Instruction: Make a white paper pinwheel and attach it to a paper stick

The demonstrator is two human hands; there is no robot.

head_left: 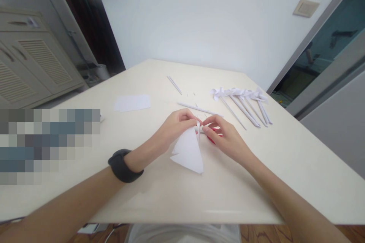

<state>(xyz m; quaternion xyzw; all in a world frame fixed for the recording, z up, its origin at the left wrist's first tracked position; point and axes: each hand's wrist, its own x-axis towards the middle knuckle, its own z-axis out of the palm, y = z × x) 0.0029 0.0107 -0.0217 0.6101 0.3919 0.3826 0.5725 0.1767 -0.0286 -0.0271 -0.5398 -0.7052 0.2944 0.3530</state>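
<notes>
Pale wall (185, 15) rises behind a cream table (299, 159), at whose near side two bare hands work close together. Left hand (180, 121) has its thumb pressed down against its fingers, pinching the top of a folded white paper (188, 150), which fans out toward the near edge between the forearms. Right hand (224, 133) is curled, thumb and forefinger only slightly apart beside a narrow strip at the paper's top; whether they grip it I cannot tell. Something red (211, 138), mostly hidden, shows under the right fingers. Just beyond the hands lies a rolled paper stick (201, 109), with two thin sticks (174, 85) farther off. Flat white sheets (132, 103) lie to the left; to the right, sticks topped with crumpled-looking white paper (242, 94) rest in a row. Black band (121, 165) circles the left wrist. Wall switch (306, 8) sits far right, louvred cabinet (34, 49) far left.
</notes>
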